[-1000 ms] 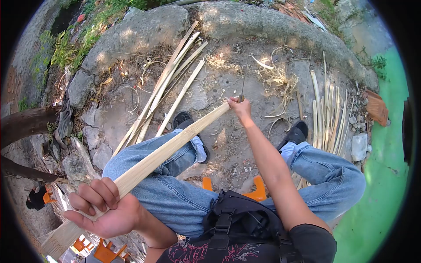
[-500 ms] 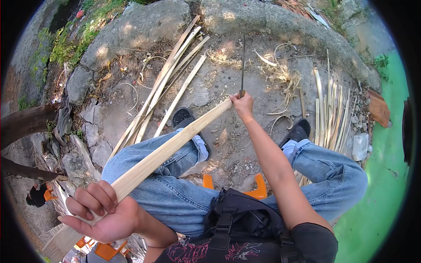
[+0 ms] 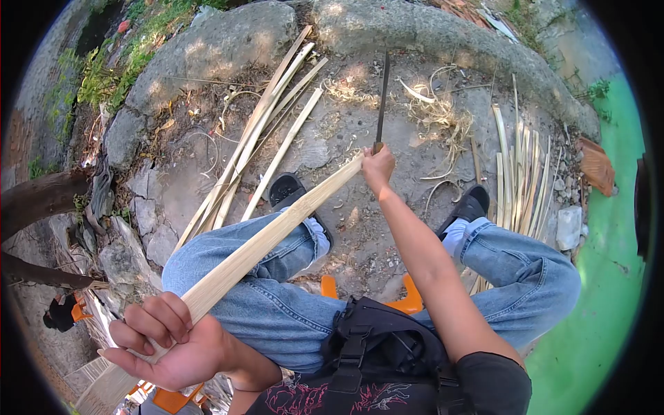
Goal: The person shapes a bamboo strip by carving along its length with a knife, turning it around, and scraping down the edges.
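A long, pale bamboo strip point(image 3: 277, 228) runs slantwise over my left thigh, from the lower left up toward the middle of the head view. My left hand point(image 3: 162, 339) is closed round its near, wider part, with the fingers curled over the top. At the far end, my right hand point(image 3: 378, 169) grips the short handle of a long knife point(image 3: 383, 97), whose narrow dark blade points away from me. The fingertips of that hand are against the strip's tip. Whether they also pinch the strip is hard to see.
Long strips point(image 3: 266, 117) lie on the ground ahead to the left, and a bundle of thinner ones point(image 3: 519, 173) to the right. Curly shavings point(image 3: 443, 117) are scattered between them. A low stone kerb point(image 3: 429, 31) curves across the front. A person point(image 3: 61, 312) sits far left.
My right hand has shifted slightly left and the knife blade leans a little more to the right. My left hand is slightly farther right; both holds are unchanged.
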Demonstrator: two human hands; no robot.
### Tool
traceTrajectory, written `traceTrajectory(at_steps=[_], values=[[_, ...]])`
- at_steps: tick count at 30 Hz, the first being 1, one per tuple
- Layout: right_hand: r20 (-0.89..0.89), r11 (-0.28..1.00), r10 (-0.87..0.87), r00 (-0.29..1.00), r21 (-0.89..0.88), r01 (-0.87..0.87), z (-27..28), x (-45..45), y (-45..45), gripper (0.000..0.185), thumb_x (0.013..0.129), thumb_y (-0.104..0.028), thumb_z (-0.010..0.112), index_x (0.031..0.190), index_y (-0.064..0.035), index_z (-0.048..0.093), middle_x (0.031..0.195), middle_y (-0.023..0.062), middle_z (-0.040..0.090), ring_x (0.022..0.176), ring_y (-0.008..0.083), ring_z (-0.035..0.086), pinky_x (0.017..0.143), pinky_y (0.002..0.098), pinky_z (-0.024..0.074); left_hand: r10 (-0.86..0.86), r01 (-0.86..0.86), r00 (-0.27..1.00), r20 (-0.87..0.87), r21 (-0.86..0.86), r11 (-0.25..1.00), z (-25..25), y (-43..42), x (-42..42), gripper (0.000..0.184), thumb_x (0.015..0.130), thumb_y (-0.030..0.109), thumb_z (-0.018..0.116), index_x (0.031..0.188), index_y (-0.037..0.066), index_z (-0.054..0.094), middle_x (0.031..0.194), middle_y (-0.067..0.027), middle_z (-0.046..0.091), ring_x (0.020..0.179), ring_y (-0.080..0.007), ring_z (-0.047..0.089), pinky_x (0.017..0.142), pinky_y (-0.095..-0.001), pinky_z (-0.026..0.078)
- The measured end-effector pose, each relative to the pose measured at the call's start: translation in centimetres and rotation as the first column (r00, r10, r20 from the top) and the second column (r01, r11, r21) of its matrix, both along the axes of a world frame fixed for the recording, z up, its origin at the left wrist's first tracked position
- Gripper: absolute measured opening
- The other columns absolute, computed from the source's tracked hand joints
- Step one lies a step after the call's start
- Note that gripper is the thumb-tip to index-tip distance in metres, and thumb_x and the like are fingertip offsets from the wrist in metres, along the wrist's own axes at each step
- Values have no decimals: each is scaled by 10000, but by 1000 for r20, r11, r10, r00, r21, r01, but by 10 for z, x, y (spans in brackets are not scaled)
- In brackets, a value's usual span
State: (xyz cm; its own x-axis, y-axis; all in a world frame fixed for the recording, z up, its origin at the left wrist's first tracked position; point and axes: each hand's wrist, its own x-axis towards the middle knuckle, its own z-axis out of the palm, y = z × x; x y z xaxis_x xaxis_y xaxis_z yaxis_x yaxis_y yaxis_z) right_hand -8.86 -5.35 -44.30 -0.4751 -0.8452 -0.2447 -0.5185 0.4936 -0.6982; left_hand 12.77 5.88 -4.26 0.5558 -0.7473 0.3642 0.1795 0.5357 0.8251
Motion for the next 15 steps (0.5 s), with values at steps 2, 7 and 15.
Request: traceTrajectory(at_steps=[2,7,15], values=[[-10,1000,-12,1000,-3,12,-4,-1,0,209,780,-165,705,884,-19,597,759,176,654,741,377,637,687,464,473,6,-6,1000,-9,-10,1000,0,1,-3,398,990,352,397,657,167,283,523,25,255,401,-55,176,397,-223,138],[5,999,17,1000,42,-17,-1,-10,-4,194,795,-166,686,893,-20,606,792,185,657,763,376,637,685,470,474,41,-41,999,31,6,999,0,5,-5,400,994,351,380,655,166,279,514,24,249,393,-58,176,397,-222,134],[-297,986,-52,954,135,95,-31,-99,5,254,762,-217,721,867,-12,614,827,205,665,837,392,644,730,472,487,30,-28,996,80,-28,999,-3,5,-4,390,998,337,366,658,166,282,515,27,249,391,-59,178,399,-221,144]])
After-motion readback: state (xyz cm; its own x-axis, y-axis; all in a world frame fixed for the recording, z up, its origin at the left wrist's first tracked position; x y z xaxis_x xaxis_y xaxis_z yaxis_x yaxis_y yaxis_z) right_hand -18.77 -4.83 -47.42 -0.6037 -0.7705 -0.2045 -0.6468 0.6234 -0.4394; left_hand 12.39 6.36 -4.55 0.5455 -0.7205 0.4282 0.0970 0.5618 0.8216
